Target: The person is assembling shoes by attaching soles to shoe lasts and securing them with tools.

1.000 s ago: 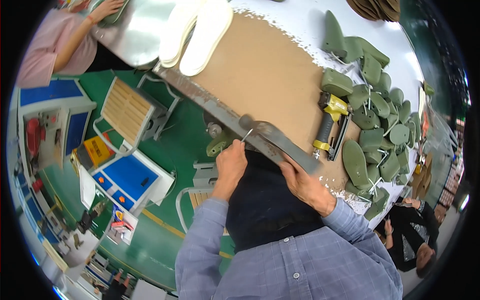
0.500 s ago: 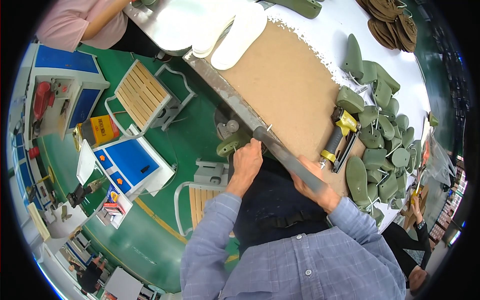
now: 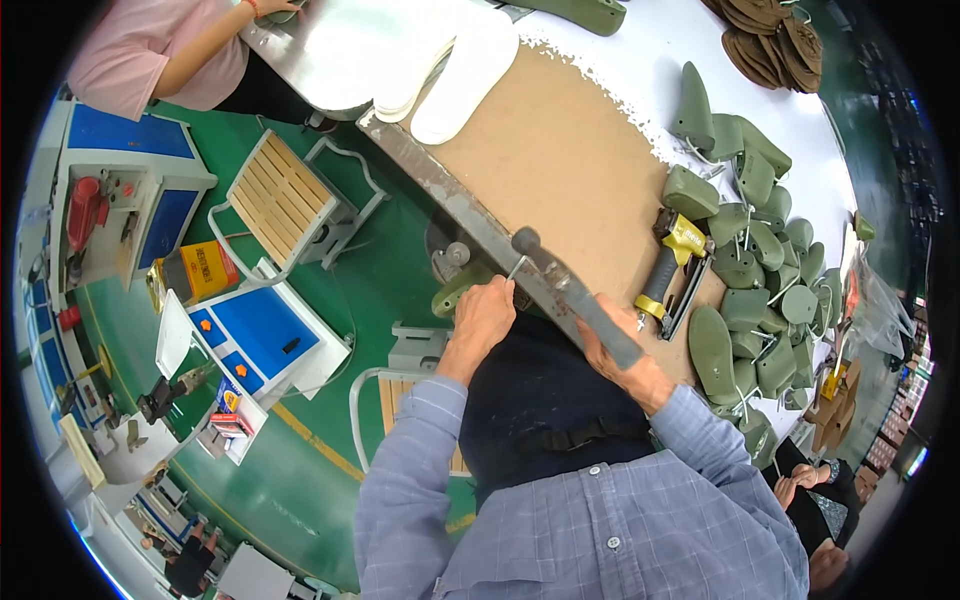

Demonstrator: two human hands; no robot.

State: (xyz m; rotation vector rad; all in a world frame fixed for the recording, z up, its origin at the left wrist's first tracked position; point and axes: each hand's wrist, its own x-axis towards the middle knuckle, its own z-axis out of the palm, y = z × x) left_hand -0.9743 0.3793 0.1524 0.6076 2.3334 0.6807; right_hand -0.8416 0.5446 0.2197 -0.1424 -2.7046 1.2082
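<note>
My right hand (image 3: pixel 632 352) is wrapped round the grey handle of a hammer (image 3: pixel 570 292). Its dark head lies over the table's metal edge, pointing up and left. Close to the head, my left hand (image 3: pixel 485 315) is closed with fingertips pinched at a thin metal rod (image 3: pixel 519 266) that sticks up past them. Part of a green shoe last (image 3: pixel 452 297) shows just left of that hand, beside a round metal fitting (image 3: pixel 457 253) below the table edge. My fingers hide the rod's lower end.
A yellow and black nail gun (image 3: pixel 672 265) lies on the brown board (image 3: pixel 560 150), beside a heap of green shoe lasts (image 3: pixel 745 300). White insoles (image 3: pixel 465 80) lie at the far edge. Left stand a slatted chair (image 3: pixel 285 200) and a person in a pink shirt (image 3: pixel 150 60).
The hammer's head has moved up and away from my left hand and shows more sharply. The thin rod by my left fingertips now shows plainly. The view has shifted slightly.
</note>
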